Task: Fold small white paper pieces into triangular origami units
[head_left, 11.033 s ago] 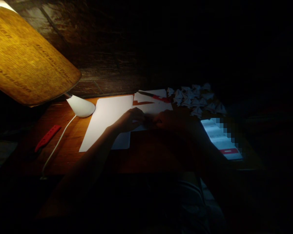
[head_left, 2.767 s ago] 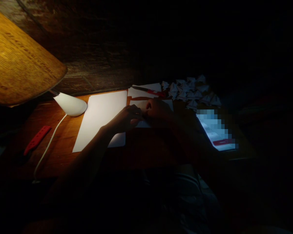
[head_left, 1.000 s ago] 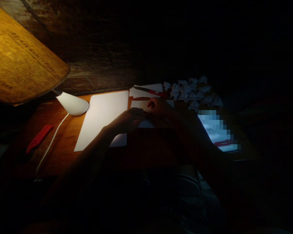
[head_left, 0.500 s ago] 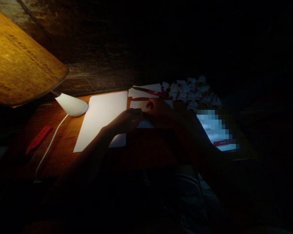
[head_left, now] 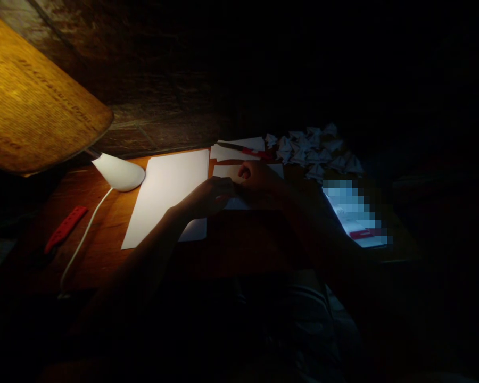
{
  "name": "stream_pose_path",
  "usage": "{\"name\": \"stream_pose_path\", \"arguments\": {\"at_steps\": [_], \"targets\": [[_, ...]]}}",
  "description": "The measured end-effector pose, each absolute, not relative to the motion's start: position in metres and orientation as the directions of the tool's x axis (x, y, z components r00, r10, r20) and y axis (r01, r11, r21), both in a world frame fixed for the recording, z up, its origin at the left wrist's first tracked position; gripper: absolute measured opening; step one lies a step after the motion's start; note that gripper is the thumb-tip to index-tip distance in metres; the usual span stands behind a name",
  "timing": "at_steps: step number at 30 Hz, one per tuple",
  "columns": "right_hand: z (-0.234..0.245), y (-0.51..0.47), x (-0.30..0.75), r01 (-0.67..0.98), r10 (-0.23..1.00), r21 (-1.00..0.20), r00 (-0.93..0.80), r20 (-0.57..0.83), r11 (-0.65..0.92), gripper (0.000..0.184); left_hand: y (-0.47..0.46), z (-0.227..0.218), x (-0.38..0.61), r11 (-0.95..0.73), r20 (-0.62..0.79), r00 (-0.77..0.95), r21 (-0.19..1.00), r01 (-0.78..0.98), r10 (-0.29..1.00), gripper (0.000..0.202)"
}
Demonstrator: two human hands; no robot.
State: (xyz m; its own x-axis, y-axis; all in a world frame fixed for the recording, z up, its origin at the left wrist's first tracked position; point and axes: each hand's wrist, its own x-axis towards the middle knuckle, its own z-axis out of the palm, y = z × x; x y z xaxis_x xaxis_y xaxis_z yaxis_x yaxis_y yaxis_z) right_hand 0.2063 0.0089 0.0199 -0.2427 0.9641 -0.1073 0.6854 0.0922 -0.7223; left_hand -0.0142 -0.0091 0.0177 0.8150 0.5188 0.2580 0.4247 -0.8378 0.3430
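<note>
My left hand (head_left: 214, 190) and my right hand (head_left: 257, 177) meet over a small white sheet of paper (head_left: 222, 170) on the wooden table. The fingers of both hands are curled inward and nearly touch. Shadow and the hands themselves hide whatever lies between the fingertips. A large stack of white paper (head_left: 171, 186) lies under and beside my left wrist. Beyond my right hand, a knife or cutter with a red handle (head_left: 255, 153) rests on some smaller cut sheets (head_left: 223, 152).
Several folded white paper pieces (head_left: 303, 149) are heaped at the back right. A lit phone (head_left: 359, 223) lies near my right forearm. At left stand a lamp with a white base (head_left: 122, 173) and yellow shade (head_left: 40, 96), its white cord (head_left: 83, 234), and a red-handled object (head_left: 67, 226).
The view has shifted very slightly. Both hands keep the same place and pose over the small sheet.
</note>
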Motion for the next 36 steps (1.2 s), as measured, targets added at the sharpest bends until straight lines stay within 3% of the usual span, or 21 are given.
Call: {"name": "stream_pose_path", "arguments": {"at_steps": [8,36], "targets": [[0.0184,0.0073,0.2109,0.667,0.961,-0.735,-0.265,-0.076,0.126,0.029,-0.0065,0.0143,-0.0145,-0.839,0.296,0.808,0.377,0.392,0.51,0.028],[0.0151,0.0105,0.2086,0.667,0.962,-0.734,-0.262,-0.075,0.125,0.036,-0.0095,0.0195,-0.0109,-0.815,0.237,0.809,0.395,0.425,0.537,0.032]]}}
